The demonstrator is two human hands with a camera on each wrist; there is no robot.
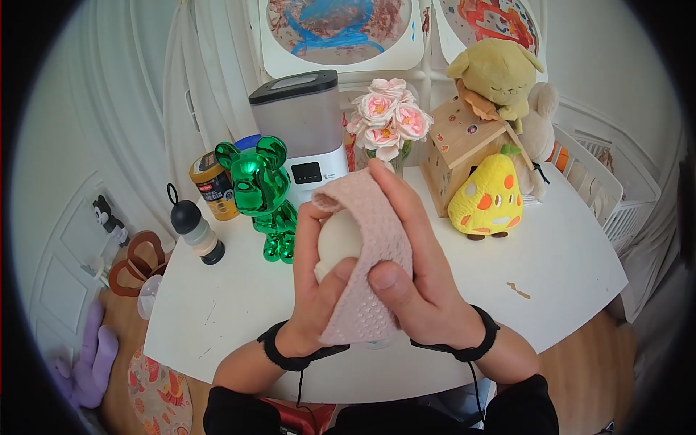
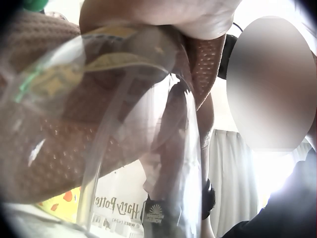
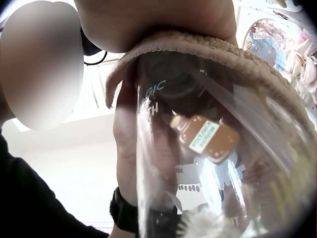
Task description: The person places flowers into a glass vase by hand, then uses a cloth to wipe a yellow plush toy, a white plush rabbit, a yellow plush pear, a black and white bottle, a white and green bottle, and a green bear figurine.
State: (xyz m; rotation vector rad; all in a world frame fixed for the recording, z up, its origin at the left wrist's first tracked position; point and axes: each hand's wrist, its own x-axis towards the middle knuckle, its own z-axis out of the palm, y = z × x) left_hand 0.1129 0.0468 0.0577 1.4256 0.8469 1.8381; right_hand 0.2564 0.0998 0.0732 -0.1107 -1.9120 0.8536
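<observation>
Both hands are raised over the white table, around a clear cup (image 3: 210, 139) with a cream-white rounded top (image 1: 337, 235). A pink textured cloth (image 1: 373, 239) drapes over its right side and folds at the upper edge. My left hand (image 1: 315, 290) grips the cup from the left, its thumb at the cloth's edge. On the right, my right hand (image 1: 428, 283) holds the cloth against the cup, thumb bent on the front and fingers stretched along the side. A printed potion bottle shows on the clear wall in the right wrist view, and mirrored "Harry Potter" lettering in the left wrist view.
On the table (image 1: 239, 333) behind the hands stand a shiny green bear figure (image 1: 261, 188), a dispenser (image 1: 312, 145), pink flowers (image 1: 388, 119) and a wooden house (image 1: 460, 141). A yellow pear plush (image 1: 489, 196) sits at right, a small black-topped bottle (image 1: 196, 228) at left.
</observation>
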